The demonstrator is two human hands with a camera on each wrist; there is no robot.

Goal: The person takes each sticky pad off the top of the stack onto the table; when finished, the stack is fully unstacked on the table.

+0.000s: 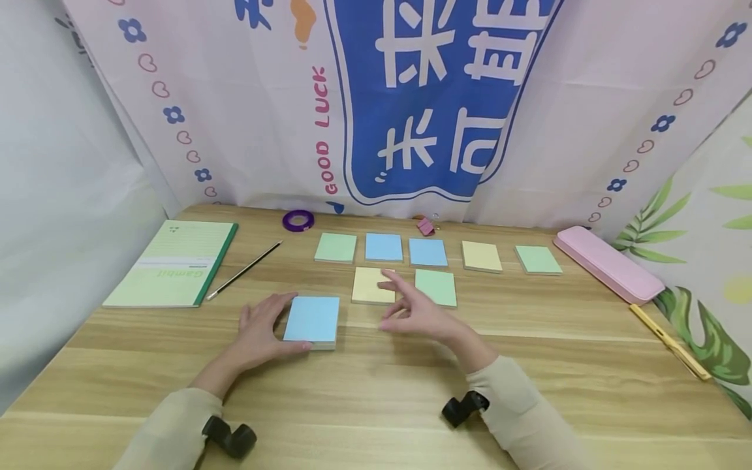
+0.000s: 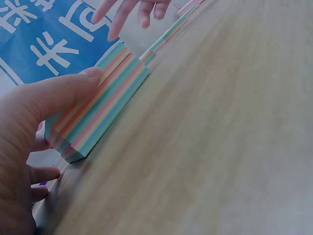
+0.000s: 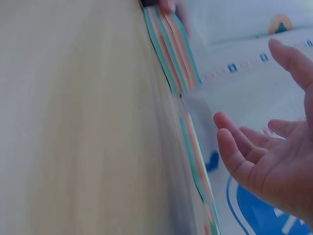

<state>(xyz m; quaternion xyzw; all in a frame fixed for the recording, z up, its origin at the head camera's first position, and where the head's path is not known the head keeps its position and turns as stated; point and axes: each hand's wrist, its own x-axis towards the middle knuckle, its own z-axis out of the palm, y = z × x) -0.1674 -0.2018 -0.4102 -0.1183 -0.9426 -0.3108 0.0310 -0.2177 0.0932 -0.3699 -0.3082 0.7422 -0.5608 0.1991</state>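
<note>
My left hand point(image 1: 262, 334) holds a thick stack of sticky notes point(image 1: 313, 320) with a blue top sheet, thumb on the near side and fingers at the left and far side. In the left wrist view, the stack's side point(image 2: 105, 103) shows pink, yellow, green and blue stripes, and it sits on the table. My right hand point(image 1: 420, 314) is held over the table with nothing in its grasp, fingers spread. Just beyond it are a thinner yellow sticky-note pad point(image 1: 370, 287), partly covered by its fingertips, and a green pad point(image 1: 436, 287).
Along the back lies a row of several thin pads, including a green one point(image 1: 336, 248) and a yellow one point(image 1: 482, 256). A notebook point(image 1: 170, 264), a pencil point(image 1: 243, 271) and a purple tape roll point(image 1: 298, 220) lie left. At right are a pink case point(image 1: 608, 263) and a yellow pen point(image 1: 670, 341).
</note>
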